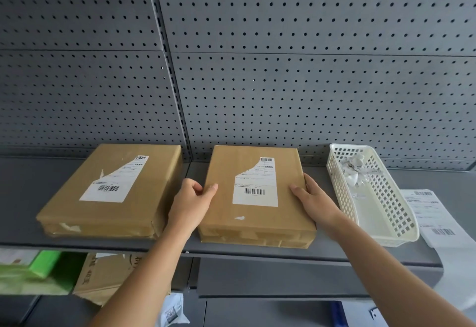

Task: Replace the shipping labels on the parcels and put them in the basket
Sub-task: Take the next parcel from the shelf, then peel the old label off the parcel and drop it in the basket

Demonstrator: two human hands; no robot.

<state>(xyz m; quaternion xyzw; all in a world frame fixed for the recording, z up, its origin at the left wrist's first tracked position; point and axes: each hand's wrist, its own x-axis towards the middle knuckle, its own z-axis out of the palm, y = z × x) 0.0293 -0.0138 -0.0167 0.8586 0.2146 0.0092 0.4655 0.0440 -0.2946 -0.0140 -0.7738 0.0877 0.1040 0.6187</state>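
Two flat brown parcels lie on a grey shelf [257,252]. The right parcel [224,213] carries a white label [256,185] with its upper left corner torn off. My left hand [192,201] grips this parcel's left edge, thumb on top. My right hand [313,198] grips its right edge, thumb on the top face. The left parcel [77,213] bears a similarly torn label [113,182] and nobody touches it. A white perforated basket [401,226] stands to the right, holding crumpled label scraps [354,172].
A sheet of fresh printed labels [435,218] lies right of the basket and hangs over the shelf edge. A grey pegboard wall [283,82] backs the shelf. Below the shelf are a green pack [43,265], a brown paper bundle [108,277] and a white bag [172,311].
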